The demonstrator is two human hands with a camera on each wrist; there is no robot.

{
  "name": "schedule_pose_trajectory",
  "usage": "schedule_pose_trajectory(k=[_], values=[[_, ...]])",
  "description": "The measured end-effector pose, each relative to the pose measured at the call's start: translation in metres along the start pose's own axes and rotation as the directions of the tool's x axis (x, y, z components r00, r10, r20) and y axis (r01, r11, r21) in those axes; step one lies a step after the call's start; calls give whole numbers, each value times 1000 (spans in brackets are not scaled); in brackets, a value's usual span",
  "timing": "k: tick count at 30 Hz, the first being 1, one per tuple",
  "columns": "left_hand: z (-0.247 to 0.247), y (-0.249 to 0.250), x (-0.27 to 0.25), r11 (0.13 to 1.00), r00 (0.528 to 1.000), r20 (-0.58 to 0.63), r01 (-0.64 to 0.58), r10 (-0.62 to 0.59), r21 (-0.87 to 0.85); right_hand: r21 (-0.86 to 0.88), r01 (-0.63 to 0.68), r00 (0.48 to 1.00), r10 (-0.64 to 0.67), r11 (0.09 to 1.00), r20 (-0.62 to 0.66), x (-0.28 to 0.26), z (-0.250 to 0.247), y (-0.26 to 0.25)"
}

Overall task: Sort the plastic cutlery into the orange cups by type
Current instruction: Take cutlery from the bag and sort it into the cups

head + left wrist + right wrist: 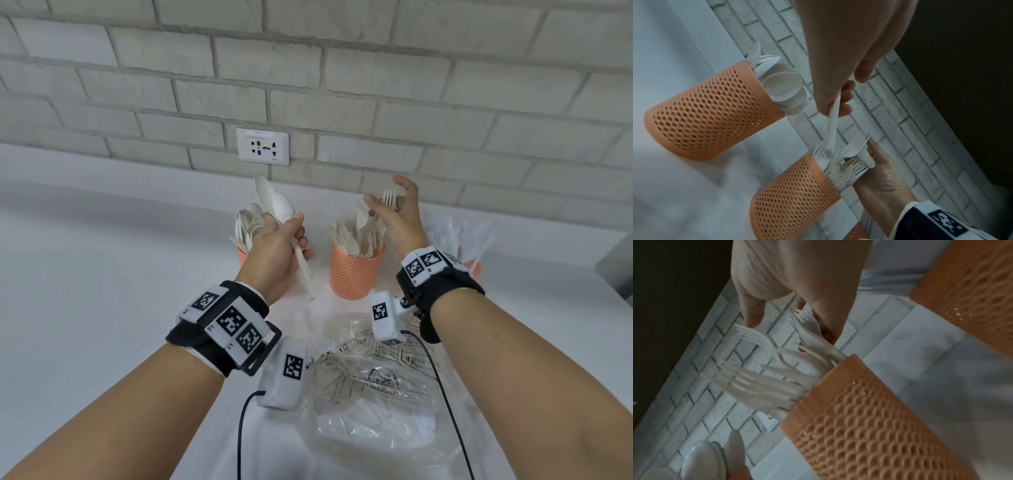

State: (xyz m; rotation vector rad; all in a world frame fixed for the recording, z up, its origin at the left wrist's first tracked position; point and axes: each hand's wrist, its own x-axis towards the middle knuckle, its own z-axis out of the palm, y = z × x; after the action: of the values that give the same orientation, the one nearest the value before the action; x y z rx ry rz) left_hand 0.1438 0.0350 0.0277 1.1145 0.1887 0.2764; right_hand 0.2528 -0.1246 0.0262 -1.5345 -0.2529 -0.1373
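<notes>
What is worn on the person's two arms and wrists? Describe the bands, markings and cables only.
Both forearms are bare, without sleeves. The left wrist band and the right wrist band are black, each topped with white plates bearing black square code markers. A white camera box with its own marker hangs below each wrist, trailing a thin black cable.

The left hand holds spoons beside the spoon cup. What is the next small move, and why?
Probably lower the spoons in the left hand handle-first into the spoon cup. That cup already holds only spoons and stands right behind the hand, while the right hand is busy at the fork cup.
</notes>
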Motion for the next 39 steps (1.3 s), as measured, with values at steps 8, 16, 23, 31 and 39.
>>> schedule_pose_trajectory(k=[8, 16, 23, 31, 39], values=[[9, -2, 1, 1000, 1000, -18, 1, -1, -10, -479, 293, 946, -176, 828, 274, -6, 15, -2], [9, -7, -1, 1000, 1000, -4, 21, -21, 0, -777, 453, 891, -241, 438, 384, -8, 31, -7], [3, -4, -1, 1000, 999, 48, 12, -12, -12, -921, 284, 939, 115, 265, 323, -12, 19, -13], [-1, -7, -3, 993, 985, 154, -88, 75, 83, -635, 453, 892, -319, 626, 322, -34, 42, -45], [-5, -9, -15, 863, 959, 272, -200, 76, 465, -361, 131, 962, -31, 923, 270, -46, 69, -51]])
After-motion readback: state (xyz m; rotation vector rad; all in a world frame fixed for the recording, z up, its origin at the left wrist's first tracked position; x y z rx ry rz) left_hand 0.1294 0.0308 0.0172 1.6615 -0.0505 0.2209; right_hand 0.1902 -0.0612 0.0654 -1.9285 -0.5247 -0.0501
